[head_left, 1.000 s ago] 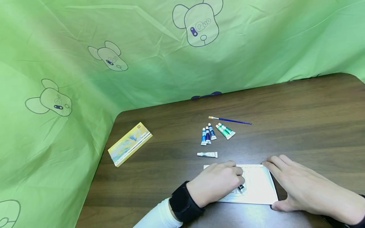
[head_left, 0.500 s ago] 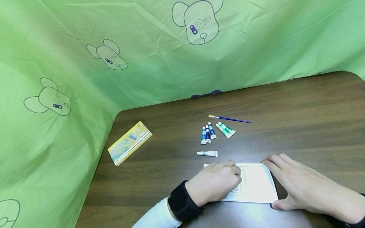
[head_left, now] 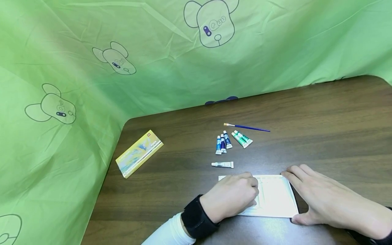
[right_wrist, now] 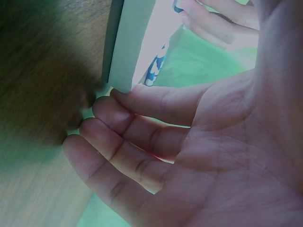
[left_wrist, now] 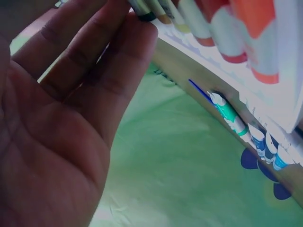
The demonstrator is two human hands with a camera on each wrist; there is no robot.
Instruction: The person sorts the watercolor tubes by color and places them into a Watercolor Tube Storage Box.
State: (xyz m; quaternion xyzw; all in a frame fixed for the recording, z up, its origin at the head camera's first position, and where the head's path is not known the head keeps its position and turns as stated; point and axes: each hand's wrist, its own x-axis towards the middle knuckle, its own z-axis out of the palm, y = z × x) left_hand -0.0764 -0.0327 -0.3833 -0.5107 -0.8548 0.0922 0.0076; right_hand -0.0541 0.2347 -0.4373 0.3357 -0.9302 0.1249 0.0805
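I have the left grip [head_left: 234, 194] over the left part of the white tray [head_left: 278, 197], fingertips at a dark-capped tube [left_wrist: 143, 12]; the thumb's contact is hidden from me, so I can't tell whether it is pinching anything. Next to those fingertips I see a row of tubes [left_wrist: 255, 42] showing orange and red. My right grip [head_left: 318, 200] holds the tray's right end, thumb at the near corner, fingers at the far one. The tray lies flat on the desk [head_left: 306, 146]. Just past its far edge I make out a pale tube [head_left: 223, 164], cap to the left. Farther on are three blue and violet tubes [head_left: 222, 143] side by side, with two green tubes [head_left: 242, 139] right of them and a blue-handled brush [head_left: 252, 128] behind. Well to the left I see a yellow box [head_left: 139, 153], set slantwise, and beyond everything hangs green cloth [head_left: 168, 44] printed with bear outlines.
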